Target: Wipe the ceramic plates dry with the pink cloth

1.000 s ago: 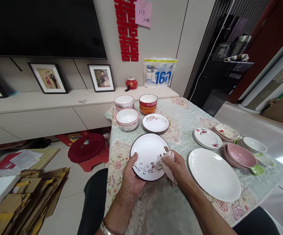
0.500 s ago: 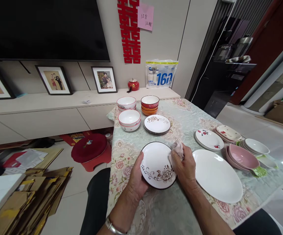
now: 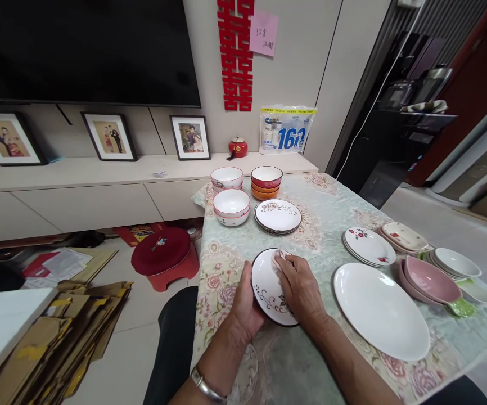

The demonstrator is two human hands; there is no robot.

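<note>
Across the lower middle and right of the frame spread the tablecloth (image 3: 334,197), with a big white platter (image 3: 382,312) at lower right and, left of it, a smaller flowered plate (image 3: 264,277) held tilted just below the centre. The left hand (image 3: 247,308) was clamped on the plate's left edge, thumb near the rim, while the right hand (image 3: 301,288) pinched a pale cloth (image 3: 278,259) against its upper face. Light, even pressure with the cloth bunched under the fingertips seemed best, the supporting grip kept firm and clear of the rubbed surface.
</note>
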